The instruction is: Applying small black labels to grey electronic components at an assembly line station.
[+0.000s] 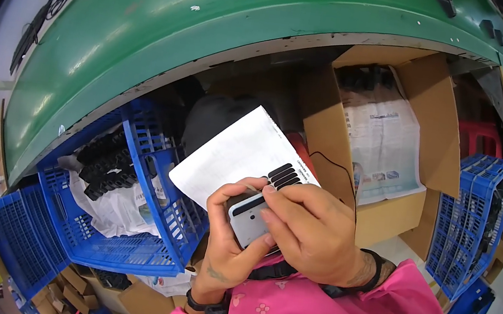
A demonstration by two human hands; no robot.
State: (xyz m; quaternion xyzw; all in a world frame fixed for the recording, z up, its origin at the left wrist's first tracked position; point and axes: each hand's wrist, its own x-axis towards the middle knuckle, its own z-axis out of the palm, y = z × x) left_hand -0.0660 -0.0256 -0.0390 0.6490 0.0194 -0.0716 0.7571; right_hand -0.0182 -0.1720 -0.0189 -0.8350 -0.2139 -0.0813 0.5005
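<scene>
1 blue plastic crate (pixel 114 261) stands left of the white sheet (pixel 226 157), its black parts (pixel 113 167) heaped on crumpled paper (pixel 96 203) that probably keeps them from rubbing on the slats. Just below the white sheet's lower corner, as the view shows it, the left hand (pixel 229 233) is closed around a pale grey rectangular case (pixel 249 223), fingers along the far side and thumb on the near face, seemingly to steady it while leaving the dark band (pixel 249 204) along its upper edge exposed. That case overlaps the white sheet's lower edge, so the row of black strips (pixel 284 175) at the sheet's right end sits close to the fingers, likely for easy reach. Directly below those strips, the right hand (pixel 315 229) is bent inward with its fingertips on the case beside the band; whether it pinches anything small cannot be told. Right of the white sheet, an open cardboard box (pixel 390 216) has printed paper (pixel 385 133) laid inside, perhaps as a protective layer. Farther right of the sheet stands another blue slatted crate (pixel 469 217), near a red plastic stool (pixel 479 137).
</scene>
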